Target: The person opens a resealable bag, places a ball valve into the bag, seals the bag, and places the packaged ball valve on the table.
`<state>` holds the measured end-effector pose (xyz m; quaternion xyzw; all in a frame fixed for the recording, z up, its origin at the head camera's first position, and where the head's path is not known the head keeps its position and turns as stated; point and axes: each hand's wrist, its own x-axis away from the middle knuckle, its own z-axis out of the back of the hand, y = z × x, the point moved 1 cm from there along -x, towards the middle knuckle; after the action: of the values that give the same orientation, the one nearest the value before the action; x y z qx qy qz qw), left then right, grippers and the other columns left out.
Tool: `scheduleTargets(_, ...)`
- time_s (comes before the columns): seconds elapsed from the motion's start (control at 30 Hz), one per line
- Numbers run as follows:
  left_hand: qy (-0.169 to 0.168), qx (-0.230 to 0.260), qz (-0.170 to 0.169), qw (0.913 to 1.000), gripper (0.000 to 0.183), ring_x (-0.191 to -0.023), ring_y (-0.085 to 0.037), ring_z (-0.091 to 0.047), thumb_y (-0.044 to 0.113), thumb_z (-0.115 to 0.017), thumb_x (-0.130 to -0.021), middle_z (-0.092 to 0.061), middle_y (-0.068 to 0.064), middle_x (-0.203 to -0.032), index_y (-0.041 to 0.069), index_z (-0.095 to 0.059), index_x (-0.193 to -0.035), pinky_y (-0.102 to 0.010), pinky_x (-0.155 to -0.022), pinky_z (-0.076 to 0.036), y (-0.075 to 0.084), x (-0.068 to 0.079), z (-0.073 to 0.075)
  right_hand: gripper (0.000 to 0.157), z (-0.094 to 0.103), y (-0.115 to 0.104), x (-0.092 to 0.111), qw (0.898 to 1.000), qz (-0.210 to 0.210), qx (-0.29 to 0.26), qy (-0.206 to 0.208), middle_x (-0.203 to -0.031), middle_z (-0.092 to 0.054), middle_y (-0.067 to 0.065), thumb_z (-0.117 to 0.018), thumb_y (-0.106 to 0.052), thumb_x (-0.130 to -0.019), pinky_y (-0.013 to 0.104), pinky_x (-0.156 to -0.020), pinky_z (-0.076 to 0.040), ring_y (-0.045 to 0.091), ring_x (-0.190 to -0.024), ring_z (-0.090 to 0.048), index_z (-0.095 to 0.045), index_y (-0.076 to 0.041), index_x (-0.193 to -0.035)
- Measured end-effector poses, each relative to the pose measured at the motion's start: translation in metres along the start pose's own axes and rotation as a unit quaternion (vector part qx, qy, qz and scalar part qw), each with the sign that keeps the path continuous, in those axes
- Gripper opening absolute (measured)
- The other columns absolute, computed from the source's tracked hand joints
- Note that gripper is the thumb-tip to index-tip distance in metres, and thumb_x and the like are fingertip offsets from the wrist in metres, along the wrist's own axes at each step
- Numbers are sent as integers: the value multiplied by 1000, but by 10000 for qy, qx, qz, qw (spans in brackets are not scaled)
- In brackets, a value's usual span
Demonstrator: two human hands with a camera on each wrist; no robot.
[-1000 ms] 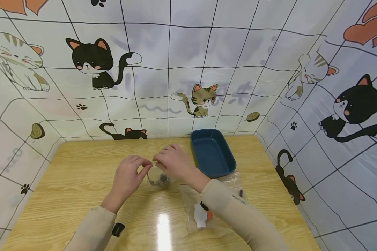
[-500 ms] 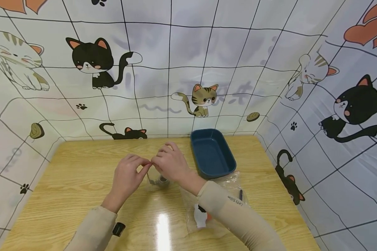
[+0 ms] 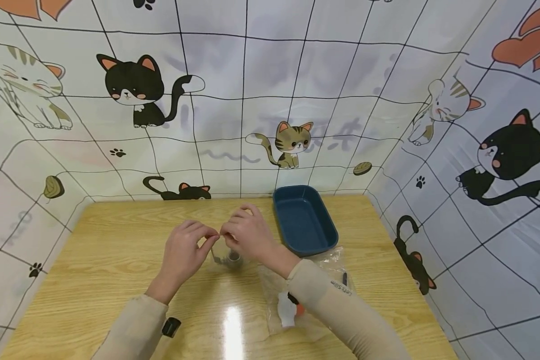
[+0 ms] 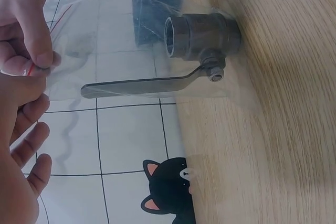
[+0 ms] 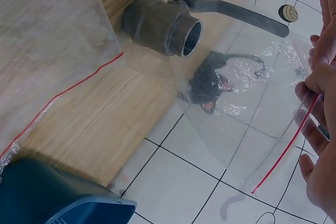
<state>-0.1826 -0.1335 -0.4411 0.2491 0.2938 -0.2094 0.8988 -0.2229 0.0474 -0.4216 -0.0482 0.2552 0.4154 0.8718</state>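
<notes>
A clear zip bag with a red seal line stands upright on the wooden table. Inside lies a grey metal ball valve with a long flat lever handle. The valve's round opening faces up toward the hands. My left hand pinches the bag's top edge between thumb and index finger. Close beside it, the right hand pinches the same sealing strip, fingertips nearly meeting the left ones. In the left wrist view, the other fingers of the nearer hand stay loosely bent. Whether the seal is parted cannot be told.
A dark blue tray stands at the back right. In front of it lies another clear zip bag, holding a white piece and something orange, partly under the right forearm. A cat-print cloth surrounds the table.
My right hand slid left until its fingertips met the left hand's, then shifted slightly back to the right along the bag's edge. The left hand has barely moved.
</notes>
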Motion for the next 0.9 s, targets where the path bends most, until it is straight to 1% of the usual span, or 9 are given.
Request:
scheduleTargets(0.17, -12, -14, 48, 10000, 4, -91, -20, -63, 22, -77, -83, -71, 5, -82, 20, -73, -82, -41, -80, -51, 3, -2, -3, 15, 2, 7, 2, 9999, 11, -141, 26, -82, -72, -15, -63, -22, -91, 39, -105, -40, 8, -98, -64, -72, -29, -82)
scheduleTargets(0.23, -13, -13, 79, 10000, 4, -92, -21, -64, 22, -77, -83, -72, 5, -83, 20, -73, -83, -42, -81, -51, 4, -3, -3, 14, 4, 10, 4, 9998, -16, -195, -42, -82, -71, -16, -63, -22, -90, 40, -106, -40, 8, -96, -64, -72, -29, -82)
scheduleTargets(0.37, 7, -9, 138, 9999, 4, -93, -21, -64, 21, -77, -83, -72, 4, -85, 20, -73, -83, -42, -82, -51, 4, -4, -4, 14, 6, 20, 12, 9996, -139, -82, -224, -84, -71, -18, -62, -24, -91, 40, -108, -39, 6, -94, -64, -71, -31, -83)
scheduleTargets(0.47, 4, -17, 199, 9998, 4, -93, -21, -64, 21, -77, -83, -72, 4, -85, 21, -73, -83, -41, -81, -51, 2, -4, -3, 15, 5, 30, 21, 9992, -273, -26, -288, -85, -70, -18, -61, -24, -92, 40, -109, -38, 6, -94, -63, -70, -32, -83)
scheduleTargets(0.6, 62, -17, 281, 9996, 5, -93, -21, -63, 21, -78, -82, -73, 4, -84, 20, -74, -84, -41, -80, -51, -2, -3, -1, 15, 2, 43, 31, 9985, -436, -188, -268, -86, -70, -17, -62, -23, -92, 42, -108, -38, 8, -95, -62, -71, -31, -84)
scheduleTargets(0.77, 141, 25, 283, 9995, 6, -92, -22, -64, 21, -79, -82, -73, 3, -83, 18, -74, -85, -41, -79, -52, -5, -2, 0, 13, 3, 54, 39, 9976, -564, -329, -242, -85, -70, -16, -64, -21, -90, 42, -105, -38, 9, -93, -62, -70, -29, -83)
scheduleTargets(0.9, 167, 73, 333, 9993, 6, -92, -23, -64, 20, -79, -81, -73, 2, -83, 18, -74, -85, -42, -80, -52, -8, -2, -2, 12, 5, 59, 43, 9955, -725, -407, -444, -89, -71, -16, -63, -22, -92, 41, -105, -37, 8, -94, -62, -70, -29, -84)
